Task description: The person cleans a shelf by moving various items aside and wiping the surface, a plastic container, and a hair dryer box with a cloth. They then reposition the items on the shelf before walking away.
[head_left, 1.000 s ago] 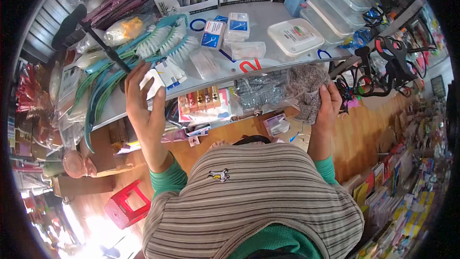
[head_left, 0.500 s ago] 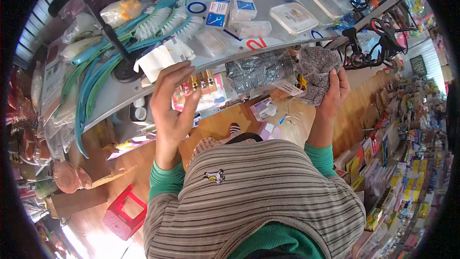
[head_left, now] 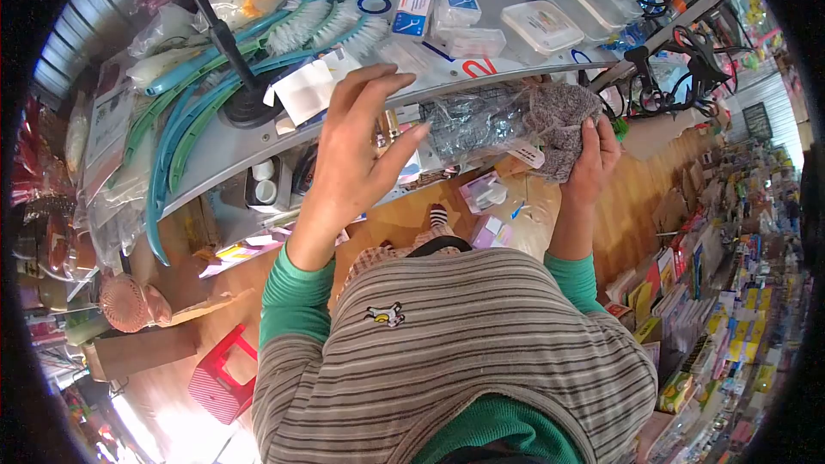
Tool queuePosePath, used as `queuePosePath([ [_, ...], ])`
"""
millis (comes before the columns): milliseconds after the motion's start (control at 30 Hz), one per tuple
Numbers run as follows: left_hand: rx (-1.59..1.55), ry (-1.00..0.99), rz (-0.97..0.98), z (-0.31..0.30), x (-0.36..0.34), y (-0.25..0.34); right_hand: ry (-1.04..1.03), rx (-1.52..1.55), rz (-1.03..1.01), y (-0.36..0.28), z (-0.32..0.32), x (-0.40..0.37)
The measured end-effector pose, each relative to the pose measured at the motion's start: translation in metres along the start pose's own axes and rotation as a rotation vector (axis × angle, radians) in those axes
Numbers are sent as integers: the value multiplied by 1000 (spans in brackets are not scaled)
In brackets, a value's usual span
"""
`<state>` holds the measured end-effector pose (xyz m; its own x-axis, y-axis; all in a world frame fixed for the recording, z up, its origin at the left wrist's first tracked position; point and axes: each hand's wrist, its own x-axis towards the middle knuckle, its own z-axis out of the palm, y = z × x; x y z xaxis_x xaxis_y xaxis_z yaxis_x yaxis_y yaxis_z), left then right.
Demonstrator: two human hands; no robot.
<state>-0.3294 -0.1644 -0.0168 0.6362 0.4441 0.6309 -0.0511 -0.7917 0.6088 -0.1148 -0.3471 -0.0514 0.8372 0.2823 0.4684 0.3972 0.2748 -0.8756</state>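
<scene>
My right hand (head_left: 595, 159) pinches a crumpled grey knitted cloth (head_left: 560, 125) below the shelf edge. Against its left side lies a clear plastic bag with dark contents (head_left: 474, 125); a small white tag (head_left: 526, 153) shows between them. My left hand (head_left: 357, 146) is raised in front of the lower shelf, fingers apart and holding nothing. Just behind its fingers, a white open box (head_left: 308, 93) rests at the grey shelf's edge.
Blue and green brushes (head_left: 258, 51) and a black stand (head_left: 249, 103) occupy the shelf's left. Small blue-white packs (head_left: 412, 13) and clear containers (head_left: 541, 27) are farther right. A red stool (head_left: 223, 374) stands on the floor at lower left.
My left hand has moved right and slightly up, toward the plastic bag, still with fingers apart. The grey cloth in my right hand has shifted slightly left, and the whole view has shifted a little.
</scene>
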Motion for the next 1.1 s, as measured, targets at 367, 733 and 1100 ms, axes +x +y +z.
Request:
queuePosePath([
  [367,105,-99,208,114,115,13,0,74,69,15,-18,12],
  [733,473,-509,-93,212,181,-21,153,80,243,54,-92,-10],
  [1100,-322,-211,11,136,195,-15,223,149,133,47,-94,20],
])
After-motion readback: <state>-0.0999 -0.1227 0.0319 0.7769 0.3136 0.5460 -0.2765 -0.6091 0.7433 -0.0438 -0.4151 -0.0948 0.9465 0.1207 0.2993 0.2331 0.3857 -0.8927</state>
